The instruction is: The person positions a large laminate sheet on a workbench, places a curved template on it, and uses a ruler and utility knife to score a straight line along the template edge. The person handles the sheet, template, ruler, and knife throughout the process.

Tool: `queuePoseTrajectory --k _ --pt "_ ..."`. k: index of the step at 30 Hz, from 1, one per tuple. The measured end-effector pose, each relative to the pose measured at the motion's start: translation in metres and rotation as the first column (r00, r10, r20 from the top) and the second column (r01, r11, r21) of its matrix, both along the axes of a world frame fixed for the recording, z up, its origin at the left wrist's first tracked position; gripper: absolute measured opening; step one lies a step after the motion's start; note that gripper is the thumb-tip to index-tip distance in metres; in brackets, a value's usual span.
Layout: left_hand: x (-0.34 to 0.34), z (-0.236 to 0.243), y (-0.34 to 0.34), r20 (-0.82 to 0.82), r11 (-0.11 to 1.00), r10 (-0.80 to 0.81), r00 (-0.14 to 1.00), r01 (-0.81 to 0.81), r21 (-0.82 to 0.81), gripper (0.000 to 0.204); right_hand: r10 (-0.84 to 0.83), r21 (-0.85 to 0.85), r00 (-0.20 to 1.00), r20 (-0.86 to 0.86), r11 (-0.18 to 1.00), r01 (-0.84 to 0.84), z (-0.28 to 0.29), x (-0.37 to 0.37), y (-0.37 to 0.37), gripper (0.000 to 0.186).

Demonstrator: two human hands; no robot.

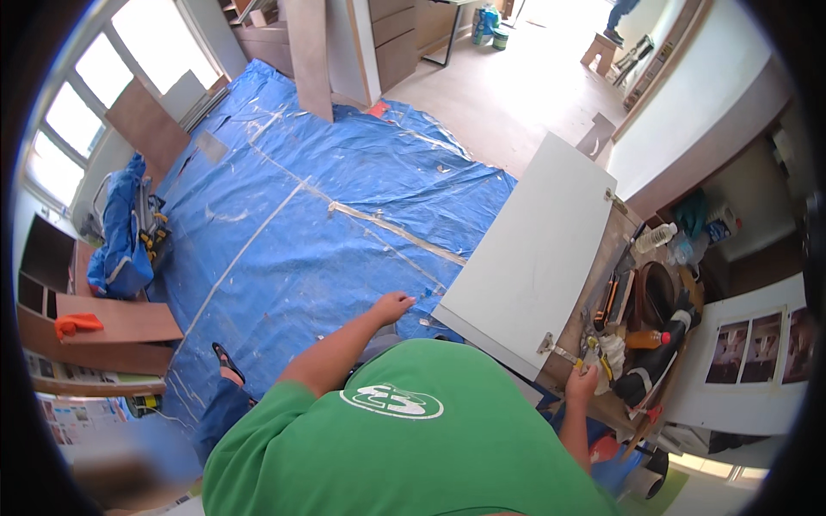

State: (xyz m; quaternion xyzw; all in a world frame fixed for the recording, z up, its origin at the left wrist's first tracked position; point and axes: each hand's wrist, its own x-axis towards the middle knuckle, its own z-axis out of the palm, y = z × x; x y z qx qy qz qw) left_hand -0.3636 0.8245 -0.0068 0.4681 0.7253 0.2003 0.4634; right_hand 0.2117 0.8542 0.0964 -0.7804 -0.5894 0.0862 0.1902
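One white panel [538, 249] slants beside the desk [607, 256], between the two hands, with two hinges [547, 344] along its right edge. The left hand [393, 307] hangs half-curled above one blue tarp [284, 232]; whether it grips anything, I cannot tell. The right hand [582, 383] is bent near the lower hinge (its hold is too small to read). One amber bottle [645, 340] and three photos [764, 339] sit farther right.
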Motion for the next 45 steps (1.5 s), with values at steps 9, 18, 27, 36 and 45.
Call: queuePoseTrajectory --k 9,18,27,36,45 --pt "0.064 0.035 0.054 0.105 0.996 -0.094 0.990 0.093 0.015 0.060 0.003 -0.358 0.831 -0.557 0.901 -0.243 -0.032 -0.063 -0.024 0.037" --pt "0.066 0.035 0.050 0.199 1.000 -0.002 0.980 0.003 -0.003 0.051 -0.150 -0.421 0.824 -0.546 0.900 -0.116 -0.117 -0.036 -0.006 0.048" --pt "0.070 0.056 0.055 0.302 0.996 0.036 0.953 -0.009 -0.090 0.052 -0.255 -0.362 0.550 -0.796 0.927 -0.094 -0.147 -0.024 -0.004 0.037" --pt "0.072 0.053 0.057 0.274 0.995 0.043 0.961 -0.017 -0.098 0.053 -0.289 -0.391 0.726 -0.624 0.920 0.030 -0.131 -0.058 -0.007 0.034" --pt "0.064 0.066 0.058 0.266 0.989 -0.002 0.964 0.040 -0.139 0.060 -0.305 -0.390 0.737 -0.603 0.919 0.061 -0.100 -0.074 -0.018 0.035"
